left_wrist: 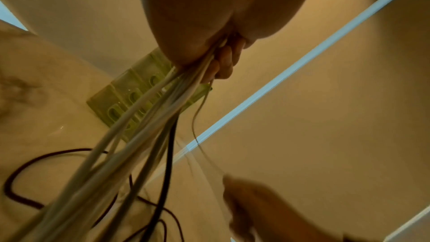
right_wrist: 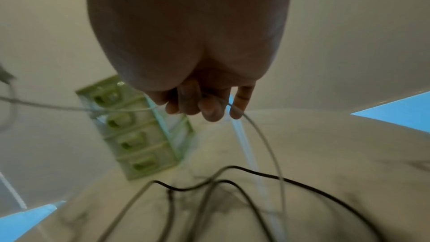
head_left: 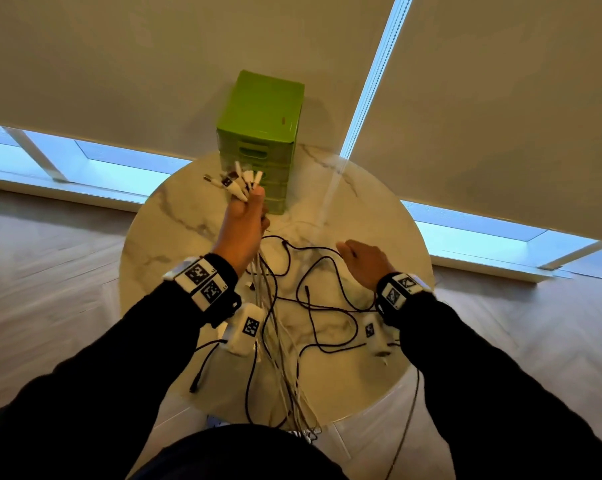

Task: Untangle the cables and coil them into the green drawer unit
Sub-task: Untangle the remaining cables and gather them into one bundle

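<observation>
**Snag risk: white bundle vs black loops**

Left hand [head_left: 243,226] grips a bunch of white cables [head_left: 275,344] w/ plugs fanned above the fist, held up in front of the green drawer unit [head_left: 262,133]. Right hand [head_left: 365,259] pinches one thin grey cable [right_wrist: 267,146], fingers curled. Black cables [head_left: 313,306] lie looped across the marble worktop [head_left: 175,230], crossing the white strands. Pulling the two hands apart could tighten a knot or drag the loops off the edge; drawers look closed.

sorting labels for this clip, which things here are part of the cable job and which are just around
Job:
white cables in left hand
thin cable in right hand
black cables
green drawer unit

Around:
marble table
window blinds
</observation>
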`<action>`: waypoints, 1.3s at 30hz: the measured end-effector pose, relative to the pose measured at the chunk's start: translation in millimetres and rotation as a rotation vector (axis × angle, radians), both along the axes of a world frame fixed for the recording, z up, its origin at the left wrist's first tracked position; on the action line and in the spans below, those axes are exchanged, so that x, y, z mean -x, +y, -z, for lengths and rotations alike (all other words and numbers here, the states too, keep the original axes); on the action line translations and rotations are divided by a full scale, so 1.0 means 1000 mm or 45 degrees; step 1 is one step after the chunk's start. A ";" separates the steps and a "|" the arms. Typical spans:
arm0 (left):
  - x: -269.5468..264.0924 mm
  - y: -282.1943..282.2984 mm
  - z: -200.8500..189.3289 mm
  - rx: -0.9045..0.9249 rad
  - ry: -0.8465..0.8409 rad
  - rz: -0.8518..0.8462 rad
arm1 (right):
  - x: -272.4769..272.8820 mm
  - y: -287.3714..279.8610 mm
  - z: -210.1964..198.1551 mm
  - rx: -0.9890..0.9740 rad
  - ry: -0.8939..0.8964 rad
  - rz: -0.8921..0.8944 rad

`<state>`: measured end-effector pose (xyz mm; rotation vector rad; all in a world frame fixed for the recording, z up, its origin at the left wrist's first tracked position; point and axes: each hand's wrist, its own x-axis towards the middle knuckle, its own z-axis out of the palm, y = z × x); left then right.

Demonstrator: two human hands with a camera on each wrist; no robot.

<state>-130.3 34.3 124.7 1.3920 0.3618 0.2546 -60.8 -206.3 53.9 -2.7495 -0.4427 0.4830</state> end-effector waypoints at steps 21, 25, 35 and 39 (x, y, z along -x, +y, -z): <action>-0.002 0.007 0.027 0.063 0.213 -0.046 | 0.029 0.059 -0.025 -0.383 0.060 -0.448; -0.004 0.011 0.027 0.148 0.235 -0.137 | 0.028 0.036 -0.002 -0.188 0.130 -0.391; -0.003 0.031 0.020 0.099 0.070 -0.228 | -0.012 -0.014 0.014 0.260 0.259 -0.155; 0.002 0.016 0.030 -0.113 0.136 -0.116 | -0.025 0.039 -0.034 -0.073 0.138 -0.207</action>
